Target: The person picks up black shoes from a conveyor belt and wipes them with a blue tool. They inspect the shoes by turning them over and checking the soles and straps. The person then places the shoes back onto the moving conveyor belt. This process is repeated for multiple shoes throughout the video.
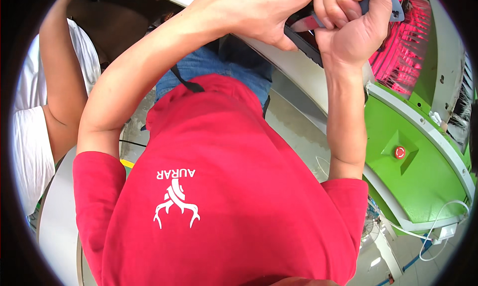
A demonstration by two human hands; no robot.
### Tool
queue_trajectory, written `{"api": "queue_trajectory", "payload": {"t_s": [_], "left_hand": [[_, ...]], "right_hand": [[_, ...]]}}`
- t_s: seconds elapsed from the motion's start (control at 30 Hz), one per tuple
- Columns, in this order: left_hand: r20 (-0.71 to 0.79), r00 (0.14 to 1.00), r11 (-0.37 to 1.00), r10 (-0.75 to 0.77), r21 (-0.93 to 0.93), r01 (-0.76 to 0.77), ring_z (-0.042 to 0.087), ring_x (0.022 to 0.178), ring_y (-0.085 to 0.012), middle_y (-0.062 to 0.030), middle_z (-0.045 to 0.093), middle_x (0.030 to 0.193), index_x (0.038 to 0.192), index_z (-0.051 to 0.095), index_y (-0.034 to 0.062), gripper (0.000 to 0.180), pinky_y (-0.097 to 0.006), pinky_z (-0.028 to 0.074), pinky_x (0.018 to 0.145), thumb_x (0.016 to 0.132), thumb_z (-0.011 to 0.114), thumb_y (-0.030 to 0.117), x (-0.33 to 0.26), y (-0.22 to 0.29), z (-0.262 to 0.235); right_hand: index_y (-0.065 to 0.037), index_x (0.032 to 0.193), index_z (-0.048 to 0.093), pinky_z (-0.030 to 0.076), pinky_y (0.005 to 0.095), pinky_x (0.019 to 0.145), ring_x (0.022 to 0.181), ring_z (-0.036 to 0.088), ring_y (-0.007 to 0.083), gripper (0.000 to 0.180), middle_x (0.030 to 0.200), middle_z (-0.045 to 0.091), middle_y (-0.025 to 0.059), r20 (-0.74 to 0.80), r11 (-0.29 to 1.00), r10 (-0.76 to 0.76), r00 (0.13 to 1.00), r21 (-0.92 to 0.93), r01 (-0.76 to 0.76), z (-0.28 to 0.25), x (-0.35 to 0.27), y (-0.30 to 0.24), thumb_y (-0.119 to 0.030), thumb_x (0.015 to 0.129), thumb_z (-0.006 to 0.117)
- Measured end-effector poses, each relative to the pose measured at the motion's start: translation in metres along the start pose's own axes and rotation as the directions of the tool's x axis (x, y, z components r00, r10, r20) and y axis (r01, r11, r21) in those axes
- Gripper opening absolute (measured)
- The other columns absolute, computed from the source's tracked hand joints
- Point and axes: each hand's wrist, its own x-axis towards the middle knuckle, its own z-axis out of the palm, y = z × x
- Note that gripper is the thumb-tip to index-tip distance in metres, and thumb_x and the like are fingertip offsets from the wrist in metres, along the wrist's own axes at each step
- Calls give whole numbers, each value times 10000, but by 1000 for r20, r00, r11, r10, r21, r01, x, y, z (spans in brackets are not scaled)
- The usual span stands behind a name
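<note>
Both hands are close together at the top right. My right hand point(351, 29) has its fingers curled into the palm, closed around a grey-blue flat piece point(397, 8) whose rounded end sticks out beyond the thumb. My left hand point(279, 19) reaches across to it; its thumb presses on a dark piece with a black ridged edge point(306, 48), its other fingers mostly out of sight. A pinkish, shiny patch point(304, 24) shows between the two hands. How the pieces join, and what they belong to, is hidden by my hands.
A green machine point(388, 121) with a red stop button point(400, 152) stands at my right. Pink-lit bristle-like strips point(408, 47) lie beyond my right hand. A white curved edge point(294, 69) runs under my arms. Another person's arm point(64, 77) is at the far left. A white cable point(438, 216) hangs lower right.
</note>
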Motion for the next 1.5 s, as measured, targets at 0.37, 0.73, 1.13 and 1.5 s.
{"api": "queue_trajectory", "payload": {"t_s": [0.37,0.73,1.13,1.5], "left_hand": [[-2,998,995,63,-76,-63,633,1118,-366,-158,656,1168,1192,683,60,720,-474,455,976,629,946,425,-4,-4,-3],[56,998,1000,24,-22,-22,630,1211,-374,-189,655,1279,1428,638,35,952,-468,463,1038,627,951,444,-1,2,-12],[242,970,991,9,129,-41,586,1150,-413,-223,596,1209,1339,651,79,899,-504,455,1029,695,895,658,27,26,-14],[258,964,987,70,120,-104,568,1121,-380,-190,588,1156,1297,711,95,816,-487,457,989,775,812,715,37,33,-11]], "right_hand": [[-115,777,487,216,260,362,393,259,70,441,551,290,-66,-124,634,20,992,-766,-109,2,-2,-20,-326,1160,547],[-95,837,524,274,249,469,509,282,65,394,610,355,-64,100,678,-26,995,-729,91,35,-38,-102,-277,1179,452],[-120,866,633,293,277,474,488,294,84,526,588,365,-74,223,805,-201,954,-518,291,-14,-53,-63,-457,1192,394],[-78,917,687,301,292,485,507,343,104,695,621,436,-37,205,810,-400,893,-376,449,-31,-101,-119,-698,1101,434]]}}
